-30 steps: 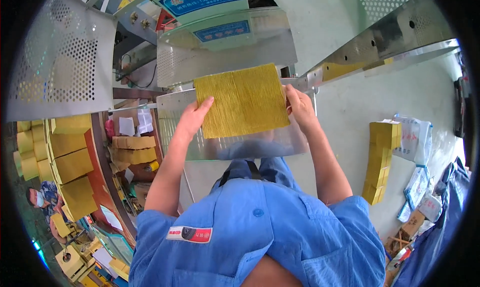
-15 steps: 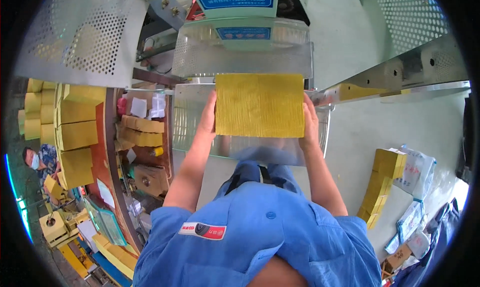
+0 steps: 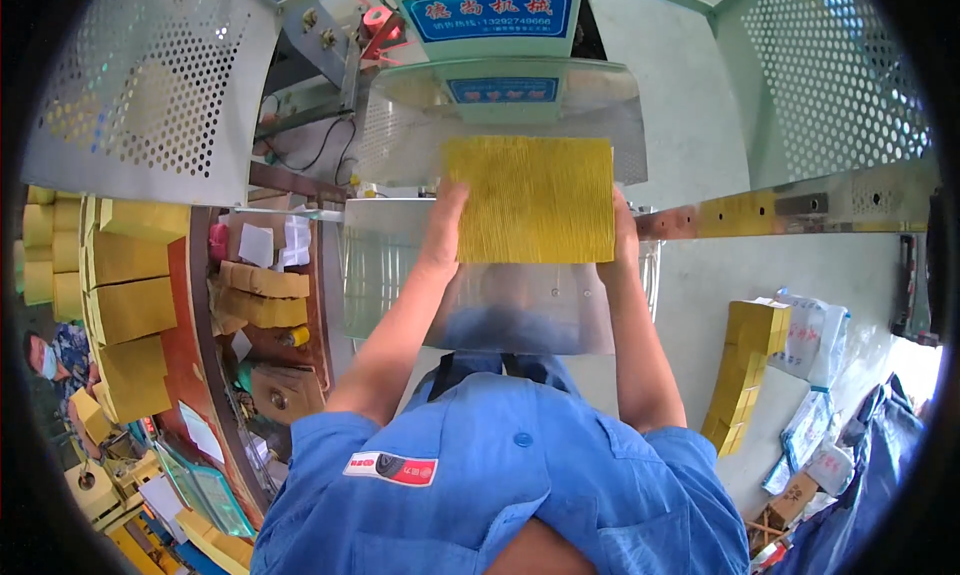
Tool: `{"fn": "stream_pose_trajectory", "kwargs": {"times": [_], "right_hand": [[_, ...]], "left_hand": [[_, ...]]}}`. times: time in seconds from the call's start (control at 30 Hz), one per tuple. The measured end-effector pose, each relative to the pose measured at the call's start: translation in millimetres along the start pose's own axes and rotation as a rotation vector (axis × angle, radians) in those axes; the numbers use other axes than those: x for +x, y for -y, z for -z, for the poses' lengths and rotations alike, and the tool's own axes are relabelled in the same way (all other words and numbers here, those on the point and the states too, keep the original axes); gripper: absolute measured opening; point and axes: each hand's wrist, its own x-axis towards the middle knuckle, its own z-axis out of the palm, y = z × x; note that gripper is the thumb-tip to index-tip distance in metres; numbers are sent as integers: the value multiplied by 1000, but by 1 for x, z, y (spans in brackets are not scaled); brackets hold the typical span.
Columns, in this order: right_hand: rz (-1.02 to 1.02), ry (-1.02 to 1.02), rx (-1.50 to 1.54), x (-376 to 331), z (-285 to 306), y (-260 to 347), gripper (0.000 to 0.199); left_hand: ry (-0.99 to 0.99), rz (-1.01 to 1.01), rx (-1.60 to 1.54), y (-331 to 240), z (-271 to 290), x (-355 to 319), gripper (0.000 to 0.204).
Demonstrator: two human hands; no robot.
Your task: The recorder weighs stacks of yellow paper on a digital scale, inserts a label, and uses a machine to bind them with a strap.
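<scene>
A rectangular block of yellow paper (image 3: 535, 203), its upper face marked with fine lines like stacked sheet edges, is held level between my two hands. My left hand (image 3: 446, 227) presses on its left side, fingers partly hidden by the block. Against the right side lies my right hand (image 3: 625, 227), its fingers mostly out of sight behind the edge. Beneath and nearer to me is a shiny metal table (image 3: 395, 275). The block covers the gap between that table and a clear-fronted guard (image 3: 600, 105) on the green machine.
Perforated metal panels (image 3: 170, 85) flank the machine, with a metal rail (image 3: 780, 205) at right. Yellow paper blocks (image 3: 745, 375) and plastic sacks (image 3: 815, 340) lie on the right floor. At left are a brown bench (image 3: 190, 345), more yellow stacks (image 3: 130, 310) and a seated person (image 3: 70, 360).
My hands have carried the paper block farther from me, toward the machine, past the table's far edge. The whole view has shifted slightly.
</scene>
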Motion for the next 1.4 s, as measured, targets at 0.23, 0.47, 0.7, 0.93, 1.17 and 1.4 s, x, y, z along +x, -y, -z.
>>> {"fn": "stream_pose_trajectory", "kwargs": {"times": [0.23, 0.47, 0.7, 0.93, 1.17, 1.4], "right_hand": [[157, -66, 128, 2, -11, -12, 48], [197, 31, 62, 18, -8, -11, 63], [192, 82, 36, 19, 1, -10, 75], [192, 173, 100, 19, 3, -5, 83], [220, 121, 74, 16, 20, -1, 79], [157, 40, 115, 13, 36, -10, 60]], "left_hand": [[29, 43, 21, -14, 3, 8, 66], [21, 31, -38, -10, 1, 18, 67], [37, 26, -7, -1, 2, 23, 68], [-24, 28, 26, 2, -8, 18, 59], [-68, 28, 117, 12, -22, 19, 53], [67, 100, 429, 4, -16, 20, 45]]}}
